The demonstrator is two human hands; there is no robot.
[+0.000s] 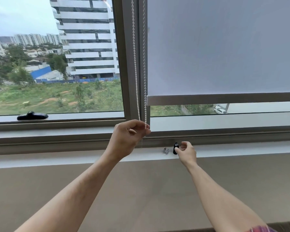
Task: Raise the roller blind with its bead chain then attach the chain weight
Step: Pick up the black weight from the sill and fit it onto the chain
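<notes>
Nearest, two bare forearms reaching up from the bottom of the view toward the sill (74,158). Left hand (128,138) raised above the ledge, fingers (147,131) pinched shut on the bottom of the bead chain (136,72), both strands hanging straight down the window frame (124,64) into that grip. Right hand (187,152) lower, on the sill, fingers curled around the black chain weight (175,148), touching it but not clearly lifting it; whether fully clamped, hard to tell. Just left of the weight, a small silver clip-like piece (165,151), apart from both hands, possibly the weight's other half. Further back, roller blind (224,47) with its bottom bar (224,99) only a little above the lower edge of the glass, so barely raised by the look of it. Far left on the inner ledge, a dark window handle (32,116), well clear. Best to keep the left pinch firm and the loop's lowest point steady and slightly taut. Take the weight with fingertips only, opening turned up toward the chain. Bring it under the loop, seat the beads, then close. Mind the silver piece: easy to knock off the sill.
</notes>
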